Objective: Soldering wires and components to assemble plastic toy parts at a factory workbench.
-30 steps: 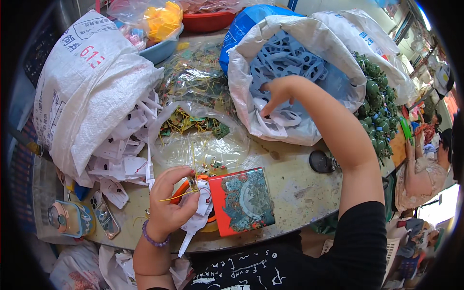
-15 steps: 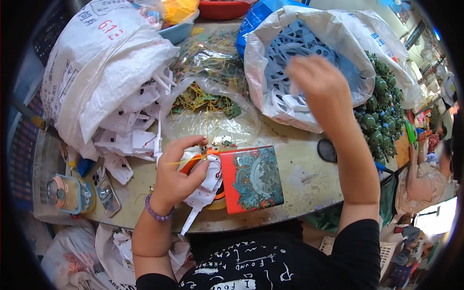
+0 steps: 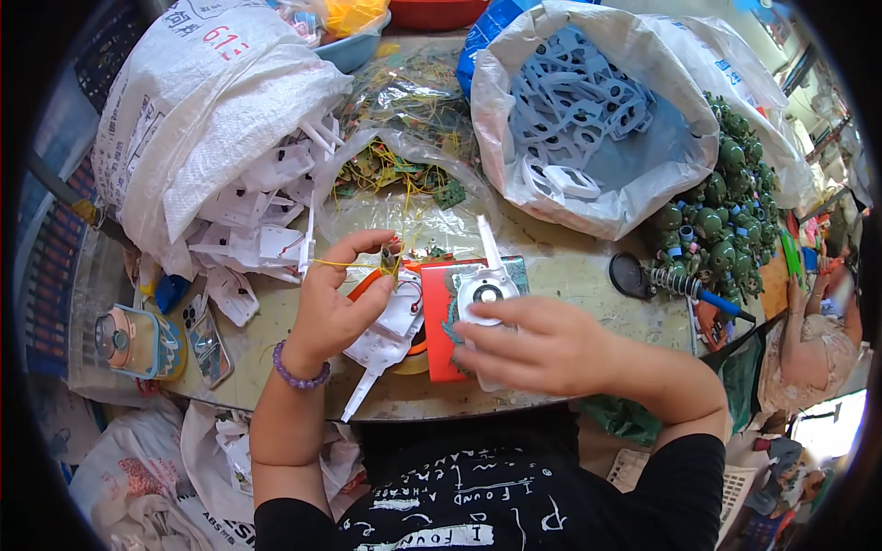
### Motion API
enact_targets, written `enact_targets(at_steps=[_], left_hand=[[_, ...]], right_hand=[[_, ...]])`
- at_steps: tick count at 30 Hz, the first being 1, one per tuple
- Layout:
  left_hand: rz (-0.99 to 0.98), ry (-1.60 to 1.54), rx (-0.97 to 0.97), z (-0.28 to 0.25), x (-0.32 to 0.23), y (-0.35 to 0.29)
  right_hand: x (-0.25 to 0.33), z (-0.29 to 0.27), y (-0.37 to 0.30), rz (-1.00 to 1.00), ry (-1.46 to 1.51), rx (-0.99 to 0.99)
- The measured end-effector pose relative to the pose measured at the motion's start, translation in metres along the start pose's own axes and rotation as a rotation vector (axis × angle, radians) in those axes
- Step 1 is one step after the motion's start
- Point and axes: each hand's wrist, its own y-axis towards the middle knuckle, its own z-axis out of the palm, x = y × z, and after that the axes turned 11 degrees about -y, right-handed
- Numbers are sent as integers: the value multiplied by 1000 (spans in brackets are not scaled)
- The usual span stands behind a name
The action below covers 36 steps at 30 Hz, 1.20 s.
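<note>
My left hand (image 3: 335,298) is closed around small orange-handled pliers (image 3: 366,283), its thumb and forefinger near the metal tip. A thin yellow wire crosses by these fingers. Beneath the hand lies a white plastic casing (image 3: 386,331) with a long narrow stem and a red wire. My right hand (image 3: 542,354) has its fingers across another white plastic casing (image 3: 485,283), which has a round dark part with a silver centre. Its stem points away from me, over the red box (image 3: 441,321) with a worn blue-green top. The right fingers hide part of this casing.
A white sack (image 3: 220,119) spills white casings on the left. Wired circuit boards (image 3: 395,170) fill a clear bag mid-table. An open sack (image 3: 588,211) holds pale plastic frames, beside dark green round parts (image 3: 721,211). A soldering-iron stand (image 3: 675,280), phone (image 3: 207,340) and bottle (image 3: 138,344) flank me.
My right hand has come down from the open sack to the red box, where a white casing now shows under its fingers. The left hand stays nearly in place with the pliers.
</note>
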Motion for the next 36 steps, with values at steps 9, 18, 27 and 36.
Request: enact_targets(at_steps=[9, 18, 27, 36], left_hand=[[6, 40, -9, 0, 1, -1], [-2, 53, -4, 0, -2, 2], [38, 61, -4, 0, -1, 0], [-10, 66, 43, -5, -5, 2]], right_hand=[[-24, -12, 15, 196, 196, 227], [-50, -9, 24, 181, 193, 314], [-47, -7, 23, 666, 173, 430], [-27, 1, 5, 921, 252, 464]])
